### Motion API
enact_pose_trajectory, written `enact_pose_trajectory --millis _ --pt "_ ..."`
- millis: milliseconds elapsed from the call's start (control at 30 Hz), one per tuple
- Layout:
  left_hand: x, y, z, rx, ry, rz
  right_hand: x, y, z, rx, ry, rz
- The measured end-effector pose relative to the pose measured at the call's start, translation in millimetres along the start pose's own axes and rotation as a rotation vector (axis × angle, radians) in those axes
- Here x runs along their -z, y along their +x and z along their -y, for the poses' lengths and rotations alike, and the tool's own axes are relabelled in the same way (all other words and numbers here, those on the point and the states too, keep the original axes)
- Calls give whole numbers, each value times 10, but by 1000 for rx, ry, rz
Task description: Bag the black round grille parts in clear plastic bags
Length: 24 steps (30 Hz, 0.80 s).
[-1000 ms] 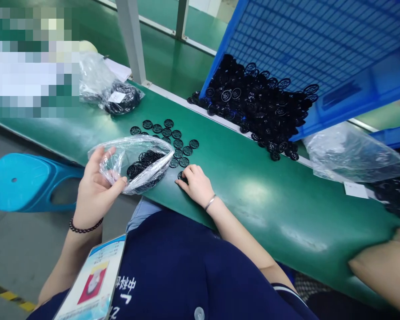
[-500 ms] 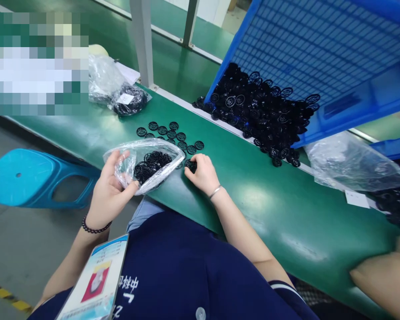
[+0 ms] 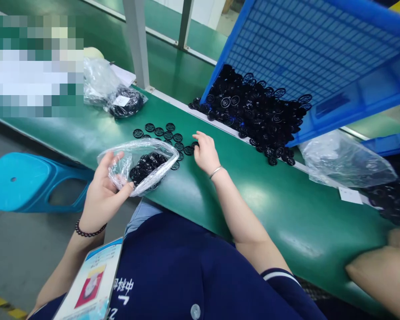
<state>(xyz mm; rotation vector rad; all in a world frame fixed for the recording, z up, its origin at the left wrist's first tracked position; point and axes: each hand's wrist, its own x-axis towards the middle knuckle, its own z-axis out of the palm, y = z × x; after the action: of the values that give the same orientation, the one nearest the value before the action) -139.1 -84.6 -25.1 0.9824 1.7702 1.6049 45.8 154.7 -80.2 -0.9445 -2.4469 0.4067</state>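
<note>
My left hand (image 3: pixel 108 189) grips the near side of a clear plastic bag (image 3: pixel 168 155), its mouth spread wide toward the right. Inside the bag lies a heap of round black openwork plastic discs (image 3: pixel 146 169). Just right of it, my right hand (image 3: pixel 206 153) reaches over the green bench with its fingers stretched out. Its fingertips are at a black disc (image 3: pixel 195 145) at the right end of a loose group of flat discs (image 3: pixel 168 135); whether they touch it is hard to tell.
A tilted blue crate (image 3: pixel 286 53) spills a big pile of black discs (image 3: pixel 260 111) at the bench's back. Clear bags lie at left (image 3: pixel 102 80) and right (image 3: pixel 346 160). Another person's arm (image 3: pixel 380 271) is at the right edge. A blue stool (image 3: pixel 20 182) stands left.
My right hand has moved from beside the bag's mouth, where it held dark discs, up and away to the disc group's right end. My left hand still holds the bag.
</note>
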Motion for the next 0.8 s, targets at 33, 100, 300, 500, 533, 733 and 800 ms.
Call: enact_pose_trajectory --millis 33,100,300,500,533,733,800 --pt "11 0 5 7 -6 -8 -38 17 -147 -16 -41 85" --pt "11 8 5 11 -7 -18 -68 29 -337 -19 -104 234" --pt "-47 51 -35 -3 4 6 -34 13 -235 -14 -127 173" --pt "-50 55 -23 -15 4 10 -159 -5 -125 68 -97 278" --pt "-54 48 -19 -20 10 17 -153 -17 -121 59 -86 265" --pt "-140 21 0 -30 -5 78 215 -131 369 206 170 -229" --pt "-164 29 -3 -31 -12 100 342 -148 626 342 217 -251"
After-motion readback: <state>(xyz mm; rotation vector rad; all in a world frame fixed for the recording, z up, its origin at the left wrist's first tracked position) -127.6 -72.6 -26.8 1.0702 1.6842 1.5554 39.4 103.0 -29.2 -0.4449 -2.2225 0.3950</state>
